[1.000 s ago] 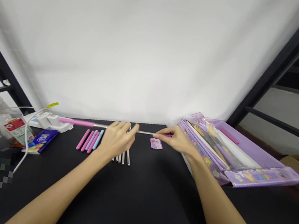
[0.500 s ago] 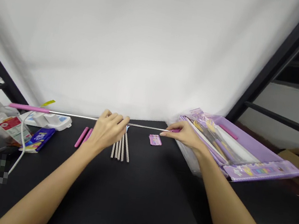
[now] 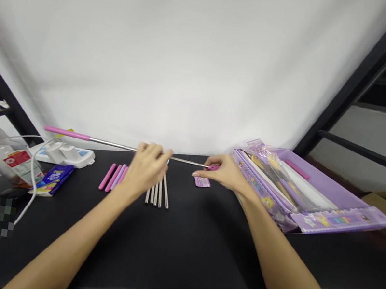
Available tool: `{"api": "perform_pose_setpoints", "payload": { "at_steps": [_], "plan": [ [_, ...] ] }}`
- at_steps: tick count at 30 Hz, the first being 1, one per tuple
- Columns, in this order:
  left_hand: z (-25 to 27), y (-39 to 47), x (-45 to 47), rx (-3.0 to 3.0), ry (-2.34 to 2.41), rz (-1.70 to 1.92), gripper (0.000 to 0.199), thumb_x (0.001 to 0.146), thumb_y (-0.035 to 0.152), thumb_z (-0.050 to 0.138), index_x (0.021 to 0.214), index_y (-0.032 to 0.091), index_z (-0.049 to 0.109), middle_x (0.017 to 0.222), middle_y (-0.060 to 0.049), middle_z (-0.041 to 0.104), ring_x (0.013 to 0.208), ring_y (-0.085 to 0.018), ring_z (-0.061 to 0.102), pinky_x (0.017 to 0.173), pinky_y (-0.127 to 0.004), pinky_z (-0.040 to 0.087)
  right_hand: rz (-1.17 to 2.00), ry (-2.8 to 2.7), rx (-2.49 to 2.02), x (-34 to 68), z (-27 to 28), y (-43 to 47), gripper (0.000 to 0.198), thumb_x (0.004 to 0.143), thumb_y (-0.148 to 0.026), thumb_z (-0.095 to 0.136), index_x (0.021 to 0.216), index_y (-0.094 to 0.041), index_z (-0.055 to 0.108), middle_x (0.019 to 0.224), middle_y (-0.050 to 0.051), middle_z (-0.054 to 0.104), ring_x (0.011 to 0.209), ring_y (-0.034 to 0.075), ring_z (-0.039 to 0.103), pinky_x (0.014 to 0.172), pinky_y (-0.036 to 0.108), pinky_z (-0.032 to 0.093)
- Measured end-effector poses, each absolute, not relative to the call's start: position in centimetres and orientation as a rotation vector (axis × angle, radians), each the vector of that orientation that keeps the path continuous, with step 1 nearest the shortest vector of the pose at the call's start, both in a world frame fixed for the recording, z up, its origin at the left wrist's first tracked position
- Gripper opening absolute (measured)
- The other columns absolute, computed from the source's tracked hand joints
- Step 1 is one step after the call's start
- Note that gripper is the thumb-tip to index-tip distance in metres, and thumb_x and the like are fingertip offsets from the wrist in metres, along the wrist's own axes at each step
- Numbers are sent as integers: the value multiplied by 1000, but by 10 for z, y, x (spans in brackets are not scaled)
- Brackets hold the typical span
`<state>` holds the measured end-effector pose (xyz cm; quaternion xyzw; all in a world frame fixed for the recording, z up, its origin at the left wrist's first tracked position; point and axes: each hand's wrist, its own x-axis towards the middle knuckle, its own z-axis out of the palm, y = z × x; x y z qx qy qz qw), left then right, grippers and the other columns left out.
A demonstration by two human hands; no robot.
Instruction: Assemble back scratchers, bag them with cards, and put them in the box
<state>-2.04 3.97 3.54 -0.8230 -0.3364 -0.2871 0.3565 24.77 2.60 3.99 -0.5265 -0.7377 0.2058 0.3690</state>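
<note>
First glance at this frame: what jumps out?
A long thin metal rod with a pink sleeve at its left end spans the back of the black table, held between the left hand and the right hand. Under the left hand lie a row of short metal rods and a cluster of pink sticks. At right sits an open purple box of packaged items.

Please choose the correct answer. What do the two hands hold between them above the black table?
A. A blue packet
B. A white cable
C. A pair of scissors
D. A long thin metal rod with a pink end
D: the left hand and the right hand hold a long thin metal rod with a pink end, stretched out level above the black table.
</note>
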Motion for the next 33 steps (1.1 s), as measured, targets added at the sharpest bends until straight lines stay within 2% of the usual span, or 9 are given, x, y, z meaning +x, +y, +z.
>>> {"api": "perform_pose_setpoints", "payload": {
  "at_steps": [4,7,11,14,17,19,23,26,33],
  "plan": [
    [34,33,-11,-2240,-777,-728,33,92,16,52,125,18,57,93,-10,66,89,-26,59,81,-42,39,466,-1872,-1373,263,40,25,53,62,-69,75,59,-17,63,55,-2,46,60,13,40,54,28,28],
    [46,42,-44,-2106,-963,-714,23,97,31,51,112,19,64,88,-10,66,85,-28,60,83,-46,38,373,-1789,-1468,298,42,23,53,60,-68,76,56,-18,60,55,-2,46,60,14,41,56,29,28],
    [49,54,-64,-2194,-966,-590,22,100,29,46,100,18,65,85,-9,63,79,-25,59,72,-38,40,302,-1769,-1519,310,45,24,53,58,-68,78,55,-19,58,55,-1,48,60,15,43,57,29,29],
    [33,49,-36,-2299,-877,-656,23,98,25,50,116,16,61,92,-12,64,84,-26,60,74,-38,45,283,-1832,-1438,281,45,30,53,58,-68,78,56,-19,58,53,-2,48,58,14,43,55,28,29],
    [17,41,-4,-2420,-690,-690,42,99,22,49,140,17,44,110,-14,65,95,-26,62,82,-39,47,321,-1983,-1340,252,43,34,51,63,-66,76,60,-18,61,54,-2,52,57,13,43,55,27,29],
    [16,40,1,-2438,-653,-710,43,100,20,47,142,16,41,112,-14,66,97,-25,63,82,-38,48,335,-2020,-1323,248,42,35,50,63,-65,76,61,-18,61,55,-2,53,57,13,43,55,27,29],
    [31,46,-22,-2354,-741,-678,23,101,24,47,118,16,59,92,-9,72,81,-22,66,75,-35,47,331,-1925,-1378,270,40,33,49,62,-63,77,59,-18,59,55,-2,50,59,14,44,56,27,30],
    [34,48,-33,-2344,-697,-661,19,101,24,46,100,16,63,79,-5,70,66,-18,62,66,-32,45,335,-1923,-1416,278,39,33,46,63,-59,78,58,-18,59,53,-3,49,59,14,45,56,27,29],
    [16,41,-21,-2271,-524,-818,13,99,16,49,100,15,62,73,-3,70,62,-15,62,65,-31,48,567,-2025,-1450,255,47,29,38,60,-52,81,62,-18,65,54,-3,56,57,13,48,53,27,29]
  ]
}}
